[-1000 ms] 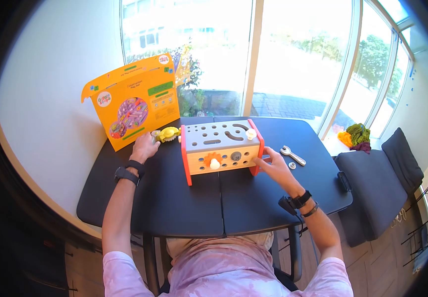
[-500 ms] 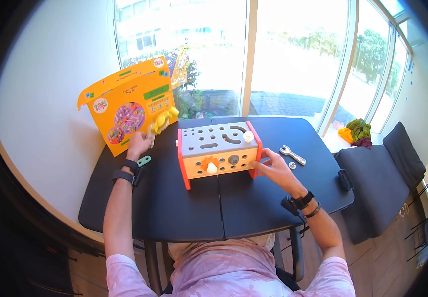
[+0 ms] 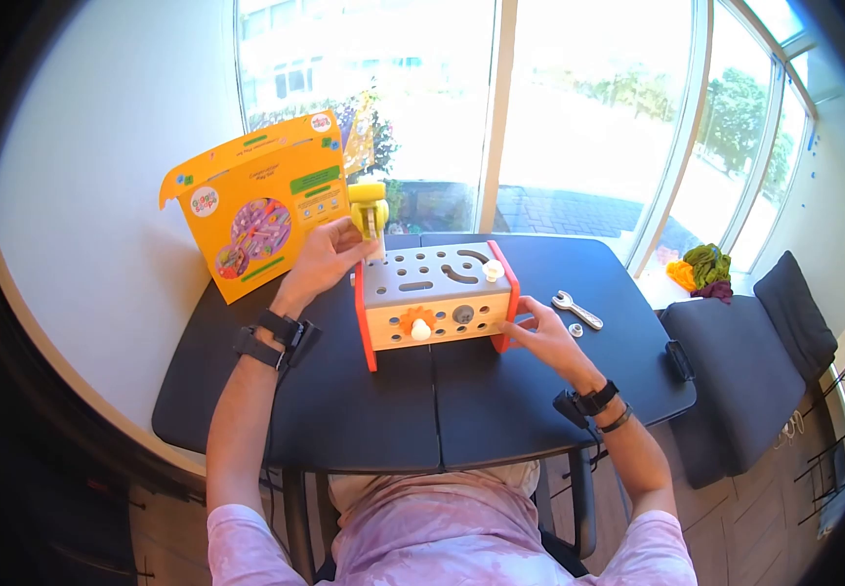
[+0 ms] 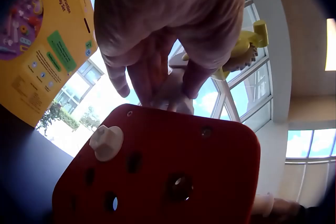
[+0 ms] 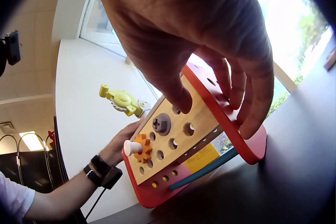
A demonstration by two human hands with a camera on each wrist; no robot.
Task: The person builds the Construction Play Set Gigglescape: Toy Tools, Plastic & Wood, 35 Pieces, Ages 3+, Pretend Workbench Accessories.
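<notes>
A toy workbench (image 3: 439, 317) with red end panels, a grey holed top and a wooden front stands mid-table. An orange gear (image 3: 412, 319) with a white peg and a grey cross-slotted screw head (image 5: 161, 124) sit on its front. Over the workbench's left end, my left hand (image 3: 329, 259) pinches the pale base of a yellow toy saw (image 3: 369, 210), which is held upright. The saw's toothed blade shows in the right wrist view. My right hand (image 3: 546, 334) grips the workbench's right red end panel, thumb on the front and fingers on the outer side.
A yellow play set box (image 3: 266, 210) leans at the back left against the wall. To the right of the workbench lie a toy wrench (image 3: 578, 310) and a small nut (image 3: 576, 329). A black device (image 3: 679, 357) sits at the table's right edge.
My left hand has raised the toy saw from beside the yellow box, turned it upright and brought it right, over the workbench's left end. My right hand has stayed on the end panel.
</notes>
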